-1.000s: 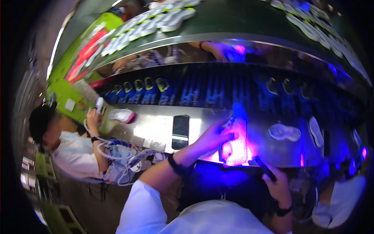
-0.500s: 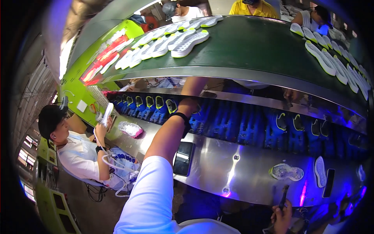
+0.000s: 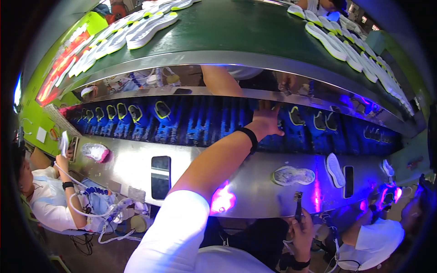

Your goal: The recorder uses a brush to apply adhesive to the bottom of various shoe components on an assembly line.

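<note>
My left hand [image 3: 267, 119] reaches across the bench over the dark blue ribbed trough, fingers spread, with nothing seen in it. Just right of it stands a shoe upper with a yellow-green collar [image 3: 297, 116]; another such upper [image 3: 162, 110] stands farther left in the trough. Down at the bench's front edge, my right hand [image 3: 301, 234] is closed around the dark handle of a brush [image 3: 298, 207], its bristle end up. Beyond the brush, a white shoe sole [image 3: 293, 175] with a glossy-looking surface lies on the metal bench.
Another white sole [image 3: 335, 170] and a dark phone [image 3: 348, 182] lie to the right. A larger black-screened device [image 3: 160, 177] lies at left. Rows of soles [image 3: 151, 31] rest on the raised green belt [image 3: 236, 32]. Co-workers sit at left [image 3: 52, 200] and right [image 3: 373, 241].
My left hand has moved right along the trough, away from a shoe upper, and its fingers now show spread. The view has turned right. My right hand keeps the brush.
</note>
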Motion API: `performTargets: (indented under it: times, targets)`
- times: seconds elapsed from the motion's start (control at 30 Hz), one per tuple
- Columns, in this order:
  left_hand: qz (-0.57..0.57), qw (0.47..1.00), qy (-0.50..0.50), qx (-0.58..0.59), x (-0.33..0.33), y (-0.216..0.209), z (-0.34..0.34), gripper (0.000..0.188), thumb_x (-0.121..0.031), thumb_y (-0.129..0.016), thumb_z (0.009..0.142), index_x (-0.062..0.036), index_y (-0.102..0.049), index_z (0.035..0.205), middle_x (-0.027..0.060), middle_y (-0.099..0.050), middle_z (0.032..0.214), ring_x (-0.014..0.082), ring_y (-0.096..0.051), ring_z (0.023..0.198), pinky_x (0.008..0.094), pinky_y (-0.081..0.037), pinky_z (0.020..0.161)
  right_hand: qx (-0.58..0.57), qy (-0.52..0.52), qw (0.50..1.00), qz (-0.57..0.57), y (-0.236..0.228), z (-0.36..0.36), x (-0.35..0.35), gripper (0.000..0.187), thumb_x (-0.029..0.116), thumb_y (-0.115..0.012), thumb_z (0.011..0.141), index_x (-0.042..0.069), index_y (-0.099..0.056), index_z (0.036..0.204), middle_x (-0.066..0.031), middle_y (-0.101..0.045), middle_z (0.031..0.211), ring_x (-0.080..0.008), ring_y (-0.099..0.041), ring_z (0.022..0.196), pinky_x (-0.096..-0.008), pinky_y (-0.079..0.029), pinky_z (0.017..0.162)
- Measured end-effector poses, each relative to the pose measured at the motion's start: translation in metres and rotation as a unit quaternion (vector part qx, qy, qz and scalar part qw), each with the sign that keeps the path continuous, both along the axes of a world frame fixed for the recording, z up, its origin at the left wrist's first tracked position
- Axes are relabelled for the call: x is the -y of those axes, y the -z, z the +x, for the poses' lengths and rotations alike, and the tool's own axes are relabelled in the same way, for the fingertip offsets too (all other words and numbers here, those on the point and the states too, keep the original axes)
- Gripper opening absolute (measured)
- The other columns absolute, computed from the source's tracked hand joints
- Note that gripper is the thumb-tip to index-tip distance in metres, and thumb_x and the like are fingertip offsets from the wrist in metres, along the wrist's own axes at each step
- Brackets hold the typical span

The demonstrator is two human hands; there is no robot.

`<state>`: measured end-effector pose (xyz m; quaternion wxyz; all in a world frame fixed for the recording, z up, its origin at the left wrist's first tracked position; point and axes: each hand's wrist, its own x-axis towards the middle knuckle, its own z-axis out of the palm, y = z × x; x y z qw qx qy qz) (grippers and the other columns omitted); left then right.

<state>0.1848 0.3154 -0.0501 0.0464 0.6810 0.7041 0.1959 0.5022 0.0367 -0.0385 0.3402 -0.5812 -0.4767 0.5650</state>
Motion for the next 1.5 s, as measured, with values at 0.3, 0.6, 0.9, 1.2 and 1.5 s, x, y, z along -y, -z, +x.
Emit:
performTargets:
  times: [0.3, 0.6, 0.9, 1.2, 1.5]
  targets:
    - [0.002, 0.977, -0.006, 0.212, 0.008, -0.047, -0.079, 0.075, -0.048, -0.092, 0.064, -0.0062, -0.067, 0.121, 0.0155, -0.068, 0.121, 0.0291, -0.064, 0.116, 0.0368, -0.049, 0.103, 0.003, -0.01, 1.0, -0.006, -0.004, 0.031, -0.009, 0.049, -0.002, -0.058, 0.096, 0.002, -0.048, 0.144, -0.0089, -0.068, 0.102, -0.0064, -0.055, 0.063, -0.0212, -0.044, 0.053]
    - [-0.022, 0.998, -0.057, 0.012, 0.047, -0.052, -0.131, 0.095, -0.038, -0.092, 0.062, -0.0041, -0.048, 0.14, 0.0224, -0.054, 0.133, 0.0366, -0.055, 0.125, 0.0424, -0.047, 0.107, -0.092, -0.038, 0.994, 0.051, 0.001, 0.029, -0.04, 0.048, -0.003, -0.058, 0.094, 0.0, -0.05, 0.141, -0.0083, -0.064, 0.101, -0.0071, -0.055, 0.068, -0.0219, -0.045, 0.056]
    - [-0.012, 0.994, 0.072, -0.087, -0.039, -0.062, 0.017, 0.119, -0.043, -0.088, 0.066, -0.004, -0.022, 0.157, 0.0309, -0.028, 0.157, 0.0467, -0.031, 0.146, 0.052, -0.031, 0.12, -0.055, 0.002, 0.998, 0.031, 0.002, 0.07, -0.064, 0.035, 0.004, -0.069, 0.094, -0.002, -0.062, 0.128, -0.0008, -0.064, 0.085, -0.0052, -0.052, 0.061, -0.0235, -0.045, 0.054]
    - [0.065, 0.998, -0.002, -0.016, -0.101, -0.008, 0.113, 0.084, -0.044, -0.092, 0.059, -0.0064, -0.057, 0.125, 0.0205, -0.054, 0.133, 0.0407, -0.046, 0.129, 0.0473, -0.04, 0.111, -0.07, 0.068, 0.994, 0.046, 0.0, 0.085, -0.049, 0.037, 0.003, -0.072, 0.092, -0.002, -0.063, 0.128, -0.0011, -0.066, 0.084, -0.0056, -0.057, 0.065, -0.0232, -0.047, 0.056]
    - [-0.074, 0.96, 0.262, 0.067, 0.176, -0.101, 0.041, 0.094, -0.04, -0.089, 0.065, -0.0118, -0.049, 0.144, 0.0277, -0.035, 0.149, 0.0499, -0.045, 0.134, 0.0514, -0.048, 0.106, -0.052, 0.009, 0.999, -0.001, -0.007, 0.096, -0.017, 0.04, 0.007, -0.072, 0.093, -0.001, -0.063, 0.131, -0.0012, -0.065, 0.079, -0.0059, -0.058, 0.063, -0.0237, -0.046, 0.055]
